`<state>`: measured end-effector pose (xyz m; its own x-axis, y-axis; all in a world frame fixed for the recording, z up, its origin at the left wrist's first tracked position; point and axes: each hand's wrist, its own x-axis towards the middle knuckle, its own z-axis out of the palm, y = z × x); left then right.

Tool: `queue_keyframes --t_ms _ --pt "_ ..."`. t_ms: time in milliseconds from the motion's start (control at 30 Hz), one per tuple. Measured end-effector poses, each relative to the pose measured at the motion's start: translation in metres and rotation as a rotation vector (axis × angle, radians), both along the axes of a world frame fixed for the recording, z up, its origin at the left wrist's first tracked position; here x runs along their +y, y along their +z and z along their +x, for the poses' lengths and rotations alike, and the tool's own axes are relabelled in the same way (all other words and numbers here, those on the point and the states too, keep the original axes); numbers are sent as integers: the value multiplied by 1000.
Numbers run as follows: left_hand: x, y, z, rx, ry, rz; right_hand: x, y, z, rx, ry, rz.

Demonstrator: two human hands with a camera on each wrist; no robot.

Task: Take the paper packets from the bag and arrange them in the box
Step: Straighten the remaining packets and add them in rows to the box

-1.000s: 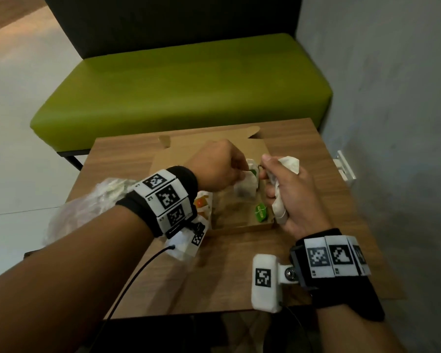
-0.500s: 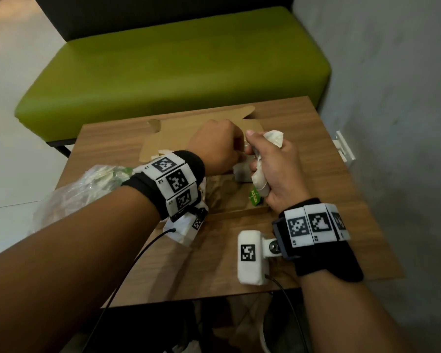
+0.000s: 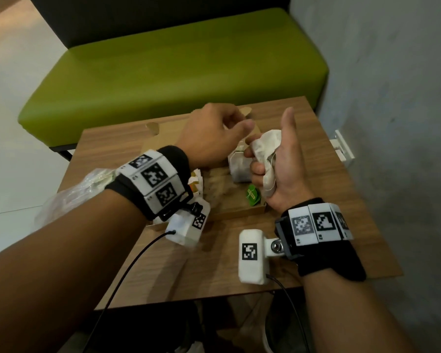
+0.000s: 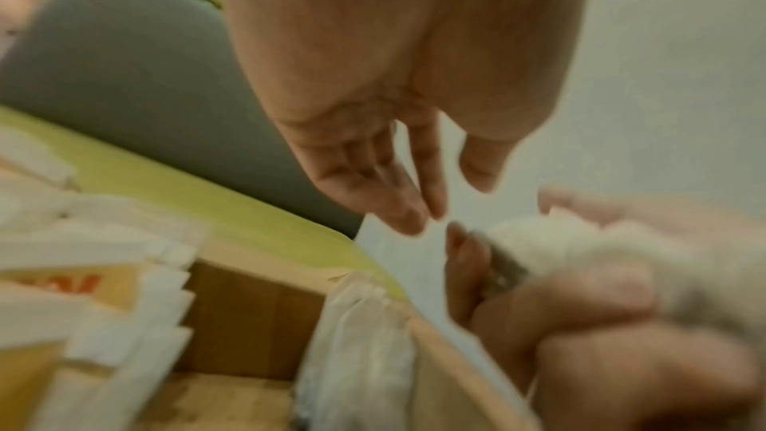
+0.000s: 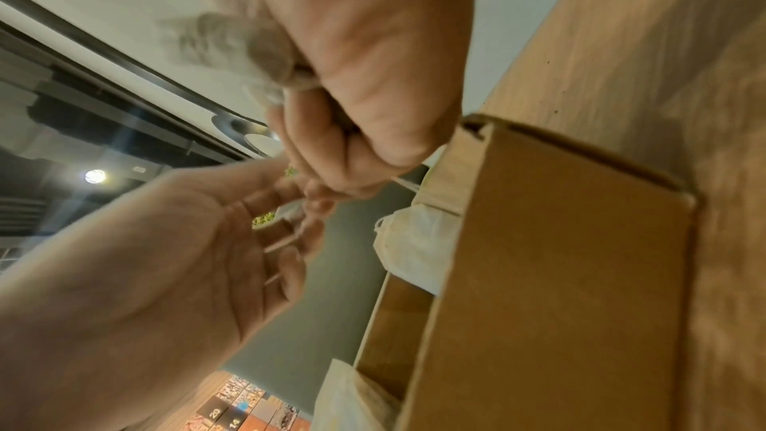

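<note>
In the head view my right hand (image 3: 281, 163) grips a crumpled bunch of white paper packets (image 3: 266, 146) over the right end of the cardboard box (image 3: 239, 211), thumb pointing up. My left hand (image 3: 236, 128) hovers just left of it with relaxed fingers and holds nothing. More white packets (image 3: 238, 166) stand inside the box, and a green tag (image 3: 252, 196) lies on its floor. The left wrist view is blurred: straight fingers (image 4: 393, 195) near the held packets (image 4: 534, 241). In the right wrist view my right hand's fingers (image 5: 364, 130) are clenched on the packets (image 5: 232, 45).
A clear plastic bag (image 3: 71, 197) lies on the wooden table (image 3: 214, 263) to the left of the box. Orange-and-white sachets (image 3: 196, 180) sit at the box's left end. A green bench (image 3: 176, 72) stands behind the table, a grey wall (image 3: 392, 98) to the right.
My left hand has lifted out of the box and opened its fingers. My right hand has turned palm-up with the thumb raised, still gripping the packets.
</note>
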<state>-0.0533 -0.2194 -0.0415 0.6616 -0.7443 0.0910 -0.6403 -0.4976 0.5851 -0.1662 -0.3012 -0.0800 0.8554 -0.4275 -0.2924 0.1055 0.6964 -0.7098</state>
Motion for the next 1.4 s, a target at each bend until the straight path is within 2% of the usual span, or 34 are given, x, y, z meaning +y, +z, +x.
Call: queue_keyframes --t_ms 67,100,167,233,433,533,733,867,967,1067,1267,1400 --pt "5 11 -6 201 -100 -42 2 0 1 -47 45 28" --pt "7 13 -8 218 -158 -8 3 -1 1 -48 53 36" --pt "11 15 -9 111 -252 76 5 -2 1 -9 63 27" --pt "13 13 -9 43 -279 84 6 -1 1 21 69 20" --pt "14 11 -3 414 -124 -157 4 -2 2 -37 133 10" --pt "18 10 5 563 1 -291 -2 -5 0 14 104 -47" --pt "27 7 6 626 0 -310 4 -3 0 51 -26 -324" --pt "28 8 4 547 -77 -243 1 -8 1 93 -82 -484" --pt "28 11 4 361 -142 -146 -1 -12 0 113 -72 -541" --pt "27 11 5 230 -97 -113 -4 -13 -2 126 -93 -542" --pt "34 16 14 157 12 -180 -7 -14 -9 163 -70 -652" --pt "39 17 15 -165 -59 31 -6 -11 -8 134 -67 -621"
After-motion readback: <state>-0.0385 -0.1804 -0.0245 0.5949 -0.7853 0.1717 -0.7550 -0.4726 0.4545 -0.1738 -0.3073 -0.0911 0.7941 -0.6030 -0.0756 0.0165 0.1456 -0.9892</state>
